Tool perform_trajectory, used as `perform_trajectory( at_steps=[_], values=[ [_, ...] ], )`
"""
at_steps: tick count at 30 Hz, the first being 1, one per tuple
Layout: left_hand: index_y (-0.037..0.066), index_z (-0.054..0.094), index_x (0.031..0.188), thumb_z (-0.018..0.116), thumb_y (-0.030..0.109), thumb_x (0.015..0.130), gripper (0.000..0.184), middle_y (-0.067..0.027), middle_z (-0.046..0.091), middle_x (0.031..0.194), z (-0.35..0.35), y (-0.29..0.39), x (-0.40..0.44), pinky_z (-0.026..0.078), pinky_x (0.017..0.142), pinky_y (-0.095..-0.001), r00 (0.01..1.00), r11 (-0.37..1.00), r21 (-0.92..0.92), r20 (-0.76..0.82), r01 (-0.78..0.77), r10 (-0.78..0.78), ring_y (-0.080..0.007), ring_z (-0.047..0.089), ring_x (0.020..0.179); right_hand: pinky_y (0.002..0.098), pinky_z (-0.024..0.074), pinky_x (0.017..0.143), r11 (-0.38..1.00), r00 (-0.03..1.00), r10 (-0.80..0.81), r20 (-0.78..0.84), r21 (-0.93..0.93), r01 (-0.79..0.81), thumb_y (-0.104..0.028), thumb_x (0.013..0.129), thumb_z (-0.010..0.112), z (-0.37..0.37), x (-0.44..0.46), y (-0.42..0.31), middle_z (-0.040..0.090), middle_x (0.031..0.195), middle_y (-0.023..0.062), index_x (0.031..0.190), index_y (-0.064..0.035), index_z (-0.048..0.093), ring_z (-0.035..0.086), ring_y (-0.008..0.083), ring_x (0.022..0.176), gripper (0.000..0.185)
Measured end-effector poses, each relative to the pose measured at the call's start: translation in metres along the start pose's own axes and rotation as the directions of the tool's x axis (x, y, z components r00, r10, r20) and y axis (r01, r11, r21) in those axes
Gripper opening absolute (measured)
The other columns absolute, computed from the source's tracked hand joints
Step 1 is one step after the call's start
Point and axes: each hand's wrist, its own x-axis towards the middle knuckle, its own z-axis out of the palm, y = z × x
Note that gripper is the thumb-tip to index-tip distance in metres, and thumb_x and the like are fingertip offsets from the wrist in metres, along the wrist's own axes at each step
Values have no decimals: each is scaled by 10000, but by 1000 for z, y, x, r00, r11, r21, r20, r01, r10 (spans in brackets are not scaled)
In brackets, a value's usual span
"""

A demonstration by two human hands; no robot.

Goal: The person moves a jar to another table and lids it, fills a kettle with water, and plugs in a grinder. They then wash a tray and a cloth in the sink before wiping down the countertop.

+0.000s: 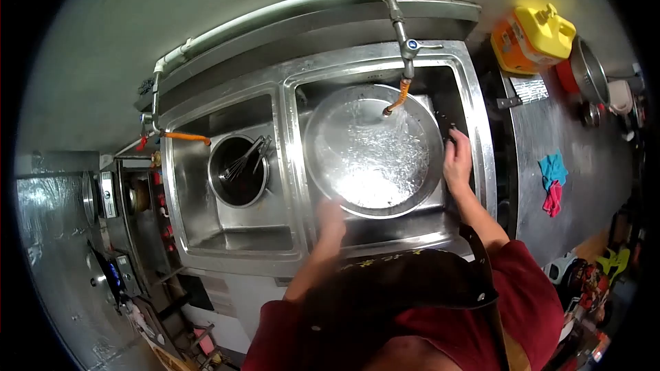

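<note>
A large round metal basin (375,158) lies in the right sink compartment, its wet inside shining with ripples and glare. Above its far part hangs an orange hose (397,98) on the tap. At the basin's right rim, my right hand (458,158) has its fingers curled against the edge. My left hand (331,218) is at the near-left rim, smeared by motion, so its fingers cannot be made out.
The left sink compartment (240,240) holds a metal pot (223,196) with a whisk (242,163) in it. Another orange hose (187,137) hangs over its corner. On the right counter (533,137) are a yellow jug (533,38), pans, and blue and pink cloths (553,172).
</note>
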Motion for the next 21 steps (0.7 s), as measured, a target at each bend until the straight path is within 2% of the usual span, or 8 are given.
perform_trajectory(
  at_steps=[4, 5, 7, 11, 12, 15, 16, 21],
  values=[
    [17, 562, 786, 549, 144, 780, 128, -116, 564, 729, -10, 43, 1, 439, 550, -374, 972, 985, 70, 187, -159, 144, -240, 549, 618, 357, 465, 849, 930, 913, 366, 179, -64, -361, -59, 855, 544, 12, -83, 103, 573, 1073, 164, 1142, 8, 533, 564, 282, 991, 294],
    [19, 524, 892, 537, 104, 799, 126, -128, 585, 839, -6, 64, -13, 497, 583, -376, 951, 989, -14, 271, -148, 147, -253, 594, 695, 352, 485, 813, 900, 863, 435, 256, -109, -422, -54, 849, 558, 17, -102, 120, 584, 1049, 146, 1155, 9, 524, 578, 257, 959, 314],
    [9, 482, 1009, 524, 72, 822, 202, -165, 604, 971, 10, 115, -48, 578, 662, -418, 927, 973, -230, 371, 31, 59, -295, 646, 800, 391, 524, 686, 436, 298, 831, 470, -215, -874, -101, 830, 612, 21, -102, 88, 595, 986, 122, 1178, 0, 498, 603, 249, 879, 380],
    [-19, 525, 943, 553, 109, 831, 172, -186, 616, 897, 28, 136, -40, 588, 663, -411, 921, 912, -314, 363, 262, -140, -297, 651, 744, 378, 516, 519, 185, 186, 722, 667, 72, -980, -199, 845, 625, 52, -97, 83, 598, 907, 193, 1184, 49, 459, 618, 273, 688, 452],
    [-12, 535, 918, 566, 110, 825, 157, -175, 618, 884, 32, 136, -38, 587, 659, -397, 929, 913, -321, 344, 254, -137, -291, 650, 742, 349, 514, 434, 252, 252, 822, 510, 69, -965, -216, 857, 617, 65, -95, 81, 584, 844, 191, 1177, 87, 419, 606, 242, 624, 484],
    [22, 564, 842, 624, 110, 796, 116, -126, 622, 835, 37, 134, -38, 581, 647, -346, 948, 920, -326, 294, 219, -121, -258, 643, 725, 355, 526, 398, 225, 194, 767, 612, 27, -974, -230, 874, 602, 67, -89, 90, 580, 836, 184, 1159, 99, 417, 599, 228, 566, 473],
    [30, 566, 854, 629, 117, 793, 123, -122, 619, 833, 38, 132, -36, 576, 633, -338, 947, 928, -313, 302, 202, -105, -248, 634, 716, 353, 534, 385, 273, 248, 761, 600, 51, -961, -239, 888, 588, 70, -91, 89, 580, 815, 195, 1151, 94, 420, 590, 233, 507, 456],
    [71, 566, 902, 648, 192, 782, 190, -83, 585, 826, 40, 147, -43, 542, 618, -325, 961, 968, -210, 263, 137, -79, -215, 596, 713, 383, 557, 420, 63, -32, 674, 738, -100, -993, -122, 890, 543, 75, -115, 92, 597, 783, 244, 1102, 141, 471, 637, 308, 544, 345]
  ],
)
